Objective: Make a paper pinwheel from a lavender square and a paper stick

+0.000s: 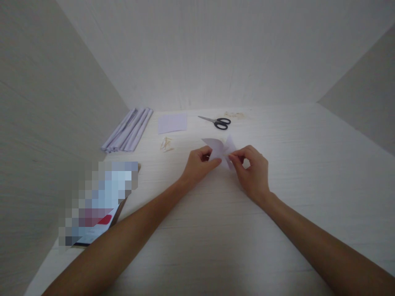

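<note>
A pale lilac paper pinwheel (216,153) with pointed, curved blades is held up between my two hands, above the middle of the table. My left hand (200,165) grips its left side, with the thumb lying on the front of the paper and the fingers behind. From the right, my right hand (253,174) pinches at the pinwheel near its centre, thumb against forefinger. Whether something small sits in that pinch is too fine to make out. Black-handled scissors (221,122) lie just beyond the pinwheel, blades pointing left.
Rolled paper tubes (129,130) are bundled at the back left. Beside them are a lilac paper sheet (173,123) and a small pile of thin sticks (167,144). Tiny tan bits (234,115) lie behind the scissors. A tablet-like screen (105,219), partly blurred, rests by my left forearm. Walls enclose the table.
</note>
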`<state>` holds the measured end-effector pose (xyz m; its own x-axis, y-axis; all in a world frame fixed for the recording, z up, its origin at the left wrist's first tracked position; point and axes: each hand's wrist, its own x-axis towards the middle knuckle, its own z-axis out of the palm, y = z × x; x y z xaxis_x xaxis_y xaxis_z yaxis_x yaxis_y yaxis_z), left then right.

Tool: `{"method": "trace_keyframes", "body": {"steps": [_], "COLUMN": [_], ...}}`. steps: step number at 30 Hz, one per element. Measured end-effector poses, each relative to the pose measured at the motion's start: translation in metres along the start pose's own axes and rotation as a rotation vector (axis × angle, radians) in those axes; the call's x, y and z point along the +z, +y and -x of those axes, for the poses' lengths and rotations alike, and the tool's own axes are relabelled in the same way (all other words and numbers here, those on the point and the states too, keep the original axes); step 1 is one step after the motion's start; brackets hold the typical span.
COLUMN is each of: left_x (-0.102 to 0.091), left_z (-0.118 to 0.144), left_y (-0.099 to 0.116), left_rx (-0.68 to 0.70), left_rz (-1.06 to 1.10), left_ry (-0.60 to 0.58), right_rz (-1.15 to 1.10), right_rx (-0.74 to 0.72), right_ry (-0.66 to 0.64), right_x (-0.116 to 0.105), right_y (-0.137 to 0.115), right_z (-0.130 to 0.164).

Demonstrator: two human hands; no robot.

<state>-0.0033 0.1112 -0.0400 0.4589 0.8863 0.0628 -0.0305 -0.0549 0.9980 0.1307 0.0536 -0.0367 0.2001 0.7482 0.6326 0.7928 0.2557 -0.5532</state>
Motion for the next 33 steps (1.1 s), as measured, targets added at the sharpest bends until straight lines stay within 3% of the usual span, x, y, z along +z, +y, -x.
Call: {"method": "trace_keyframes", "body": {"steps": [7,13,20,33], "left_x": [-0.002,-0.001,0.0,0.002], "left_z": [0.0,0.001,0.001,0.004], "left_y": [-0.004,-0.002,-0.004,0.006], "left_rx": [0.054,0.12,0.171,0.202], "left_rz": [-0.022,-0.173,-0.2,-0.369], "left_ry": [-0.066,-0.072,-0.087,-0.016], "right_rz": [-0.04,-0.053,-0.052,-0.021], "right_rx": [0.067,0.104,0.125,0.101], "right_ry": [0.02,0.03,0.032,0.021], "right_x": [0.0,0.0,0.0,0.002], "right_y": [0.001,0.0,-0.001,-0.001], "right_z": [0.0,-0.001,-0.001,0.0]}}
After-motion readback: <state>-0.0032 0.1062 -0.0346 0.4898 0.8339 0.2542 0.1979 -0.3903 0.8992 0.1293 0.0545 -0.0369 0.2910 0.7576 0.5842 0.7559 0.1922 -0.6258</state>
